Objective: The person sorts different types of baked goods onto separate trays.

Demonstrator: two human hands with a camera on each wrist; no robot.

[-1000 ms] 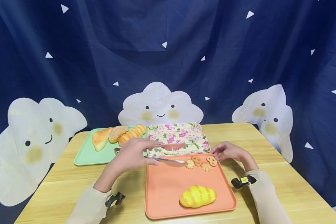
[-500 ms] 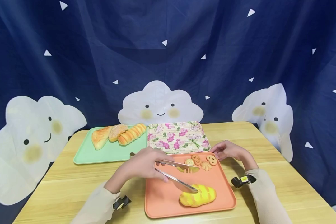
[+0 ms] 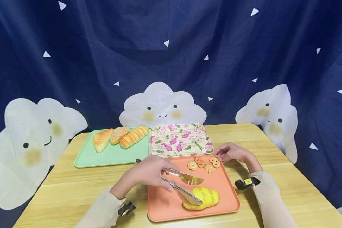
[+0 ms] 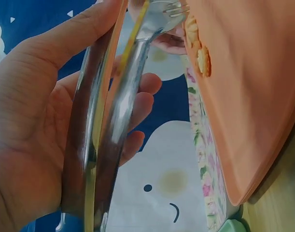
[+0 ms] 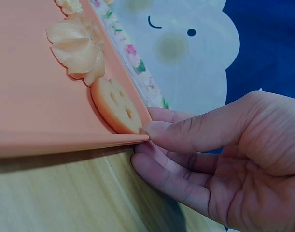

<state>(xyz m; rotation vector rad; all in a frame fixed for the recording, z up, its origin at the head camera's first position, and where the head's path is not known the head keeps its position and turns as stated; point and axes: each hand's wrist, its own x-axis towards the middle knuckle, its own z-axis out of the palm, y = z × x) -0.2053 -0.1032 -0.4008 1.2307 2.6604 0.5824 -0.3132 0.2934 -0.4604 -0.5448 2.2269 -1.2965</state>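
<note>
My left hand (image 3: 149,172) grips metal tongs (image 3: 182,186), whose two arms (image 4: 111,125) run between thumb and fingers. The tong tips straddle a yellow bread loaf (image 3: 205,197) at the front of the orange tray (image 3: 165,202); one tip lies against the loaf's near side. My right hand (image 3: 231,153) pinches the tray's far right corner (image 5: 137,137), thumb on the rim and fingers beneath. Several small cookies (image 3: 203,163) lie along the tray's far edge, one (image 5: 116,104) right by my thumb.
A floral tray (image 3: 180,141) lies behind the orange one. A green tray (image 3: 102,155) to the left carries three bread pieces (image 3: 119,137). All stand on a wooden table (image 3: 60,186) before a dark blue curtain with cloud faces.
My left hand has brought the tongs back from the cookies at the tray's far edge down to the yellow loaf. The right hand has stayed on the tray corner.
</note>
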